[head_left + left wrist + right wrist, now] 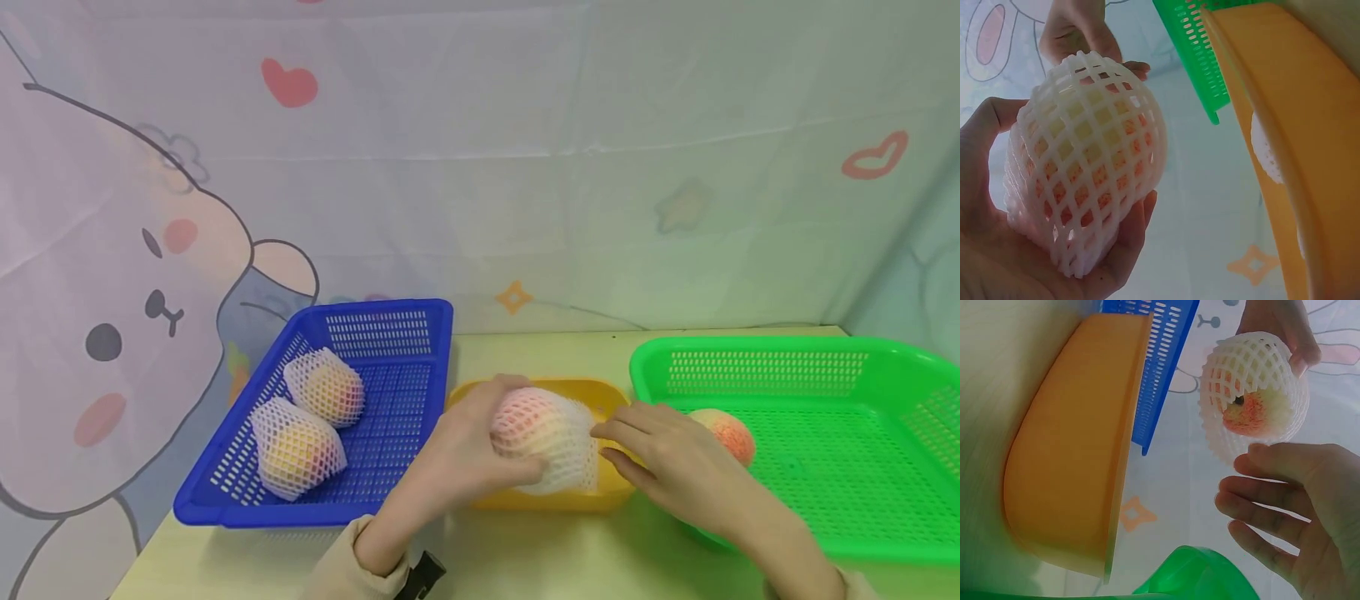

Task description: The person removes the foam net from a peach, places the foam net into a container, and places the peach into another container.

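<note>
The netted peach (543, 437) sits raised above the yellow tray (611, 493) in the head view, at about the 6 o'clock centre of the table, cradled by the left hand (461, 450), whose fingers curl under and behind it; it looks lifted clear of the tray so the foam sleeve can be worked from both ends. Its long axis runs roughly 9 to 3 o'clock, the sleeve's loose end toward 3 o'clock, where the right hand (663, 454) has its fingertips at the edge of the net, fingers nearly straight and slightly spread, not closed around anything. At 9 o'clock the blue basket (390, 500) holds two more netted fruits (300, 446), and at 3 o'clock the green basket (900, 542) holds one bare peach (731, 433), partly behind the right hand. From the left wrist, the peach (1085, 169) fills the palm of the left hand (997, 250), thumb at 9 o'clock and fingers wrapping up from 6 o'clock, a firm cupping grip; the right hand's fingers (1079, 31) show beyond it at 12 o'clock. From the right wrist, the sleeve's open end (1250, 394) faces the camera with the fruit showing inside, and the right hand (1291, 512) hangs just below at 5 o'clock, fingers apart; whether they touch the net here I cannot tell
</note>
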`<act>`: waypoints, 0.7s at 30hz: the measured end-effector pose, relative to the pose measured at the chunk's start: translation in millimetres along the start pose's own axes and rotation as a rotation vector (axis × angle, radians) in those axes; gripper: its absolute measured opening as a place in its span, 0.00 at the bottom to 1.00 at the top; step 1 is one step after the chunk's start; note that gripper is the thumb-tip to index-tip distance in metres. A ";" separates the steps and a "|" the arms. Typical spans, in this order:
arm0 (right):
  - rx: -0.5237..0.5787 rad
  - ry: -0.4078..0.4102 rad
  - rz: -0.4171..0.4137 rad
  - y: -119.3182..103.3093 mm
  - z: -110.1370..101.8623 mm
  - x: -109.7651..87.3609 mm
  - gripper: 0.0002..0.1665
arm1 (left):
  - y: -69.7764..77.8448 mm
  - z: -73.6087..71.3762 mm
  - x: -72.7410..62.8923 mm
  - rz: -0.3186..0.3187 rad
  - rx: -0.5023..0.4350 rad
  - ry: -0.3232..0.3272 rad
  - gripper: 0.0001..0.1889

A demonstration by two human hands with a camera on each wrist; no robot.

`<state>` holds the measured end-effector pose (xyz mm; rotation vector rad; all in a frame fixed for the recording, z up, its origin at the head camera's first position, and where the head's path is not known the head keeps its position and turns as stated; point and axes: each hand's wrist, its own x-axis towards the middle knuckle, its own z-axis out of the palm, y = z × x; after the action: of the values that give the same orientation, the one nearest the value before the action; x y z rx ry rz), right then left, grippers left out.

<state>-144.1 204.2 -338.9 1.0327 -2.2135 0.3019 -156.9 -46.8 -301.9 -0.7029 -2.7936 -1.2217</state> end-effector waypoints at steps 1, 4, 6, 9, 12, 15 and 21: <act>0.000 0.010 0.000 -0.5 -0.1 0.5 0.25 | -0.1 0.4 0.4 0.005 -0.001 -0.004 0.39; 0.000 0.029 0.004 -1.7 -1.0 1.6 0.26 | -1.1 2.0 1.3 0.011 -0.007 -0.011 0.39; 0.005 0.036 0.006 -2.0 -1.5 1.9 0.25 | -1.7 3.0 2.1 0.013 -0.011 -0.008 0.38; 0.015 0.046 0.008 -2.3 -1.6 2.1 0.26 | -3.4 4.7 3.5 0.010 -0.034 -0.001 0.37; 0.026 0.072 -0.010 -1.8 -0.9 2.3 0.26 | -5.7 6.0 5.0 0.006 -0.072 0.000 0.36; 0.048 0.113 -0.042 -0.9 0.0 2.6 0.25 | -7.5 6.7 5.7 -0.008 -0.112 -0.001 0.36; 0.075 0.139 -0.058 -0.7 0.3 3.5 0.26 | -9.1 6.1 6.5 -0.022 -0.138 0.013 0.36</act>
<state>-145.3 201.6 -336.8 1.0807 -2.0574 0.4205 -165.5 -45.3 -311.2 -0.6706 -2.7343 -1.4287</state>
